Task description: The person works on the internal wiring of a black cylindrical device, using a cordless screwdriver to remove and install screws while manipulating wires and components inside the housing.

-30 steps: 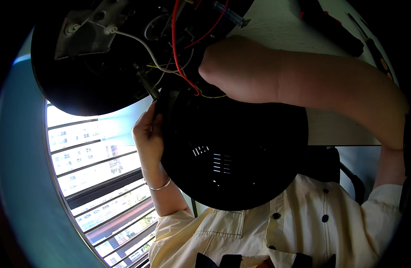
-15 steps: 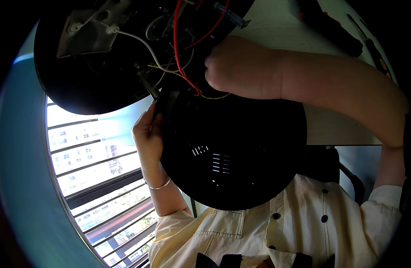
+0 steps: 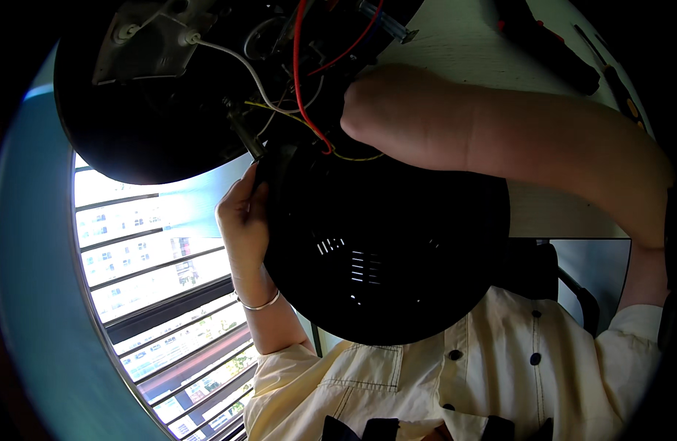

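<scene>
Left hand gripping round black cover at its rim; right hand among wires, grip hidden

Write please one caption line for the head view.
Left hand grips the round black cover; right hand reaches among the red wires.

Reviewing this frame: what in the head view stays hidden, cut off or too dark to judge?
- Right hand: its fingers are hidden behind its own back among the wires.
- Left hand: its fingertips disappear behind the round black cover, so its grip is unclear.
- Open black housing: cut off by the top edge, its interior mostly in shadow.
- Black tools on the white table: too dark to identify.
</scene>
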`<state>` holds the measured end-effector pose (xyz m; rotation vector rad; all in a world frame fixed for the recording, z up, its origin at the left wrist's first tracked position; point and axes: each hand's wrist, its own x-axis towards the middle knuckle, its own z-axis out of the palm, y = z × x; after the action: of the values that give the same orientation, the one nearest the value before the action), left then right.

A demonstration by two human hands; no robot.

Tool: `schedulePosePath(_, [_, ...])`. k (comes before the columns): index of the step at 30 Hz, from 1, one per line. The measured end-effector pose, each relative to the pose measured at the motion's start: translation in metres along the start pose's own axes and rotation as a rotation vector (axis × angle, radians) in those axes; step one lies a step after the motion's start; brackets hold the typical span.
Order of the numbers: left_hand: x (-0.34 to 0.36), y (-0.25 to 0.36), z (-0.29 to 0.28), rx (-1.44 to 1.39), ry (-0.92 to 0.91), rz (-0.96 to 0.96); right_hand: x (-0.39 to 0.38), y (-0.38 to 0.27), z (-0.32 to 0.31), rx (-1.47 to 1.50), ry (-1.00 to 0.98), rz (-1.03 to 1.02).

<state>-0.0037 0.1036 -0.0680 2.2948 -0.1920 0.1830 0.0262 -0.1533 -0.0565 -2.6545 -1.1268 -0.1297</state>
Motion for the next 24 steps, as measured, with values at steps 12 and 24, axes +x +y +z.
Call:
schedulePosePath(12, [-0.002,0.000,-0.002,0.002,0.016,-0.006,0.007,0.006,0.006,-0.231,0.101,-0.201])
schedulePosePath(24, [-0.003,0.003,-0.001,-0.013,0.030,-0.006,-0.006,0.003,-0.002,-0.222,0.243,-0.076])
